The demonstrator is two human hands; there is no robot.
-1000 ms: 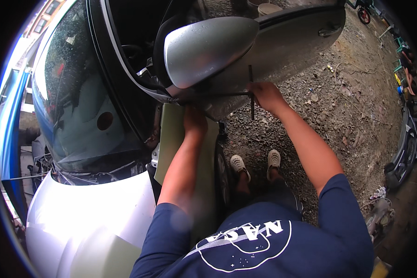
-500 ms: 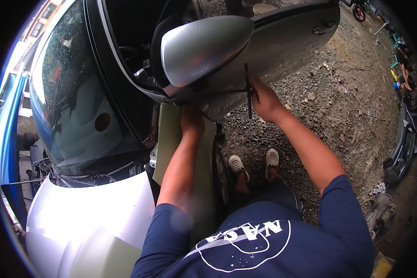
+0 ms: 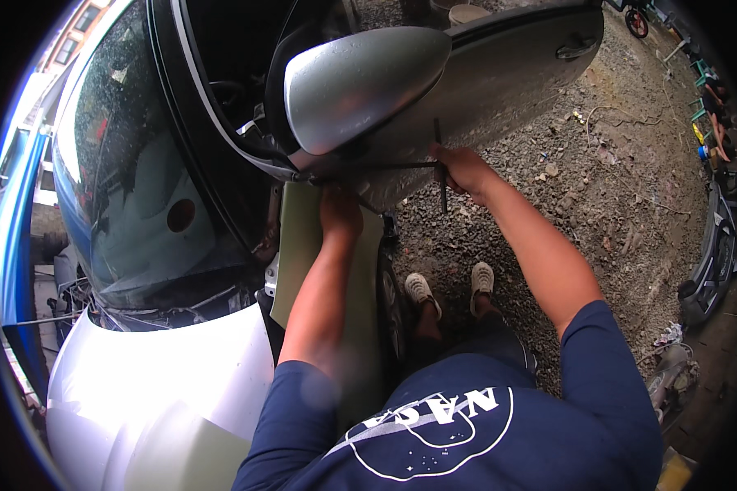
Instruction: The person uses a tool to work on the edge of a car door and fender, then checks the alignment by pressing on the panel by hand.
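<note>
I stand beside a silver car with its front door (image 3: 499, 74) swung open. My right hand (image 3: 460, 168) grips a dark T-handle wrench (image 3: 440, 176) whose shaft runs left toward the door hinge under the silver side mirror (image 3: 360, 82). My left hand (image 3: 338, 209) rests on the pale green fender (image 3: 299, 237) right below the hinge area; its fingers are tucked under the mirror and mostly hidden.
The windscreen (image 3: 131, 188) and silver bonnet (image 3: 155, 393) fill the left. Gravel ground (image 3: 598, 188) lies to the right, with my two shoes (image 3: 450, 286) on it beside the front tyre. Dark car parts (image 3: 712, 270) and scattered items lie at the far right edge.
My right hand has shifted the T-handle wrench slightly; the view has dipped a little. The left hand stays on the fender.
</note>
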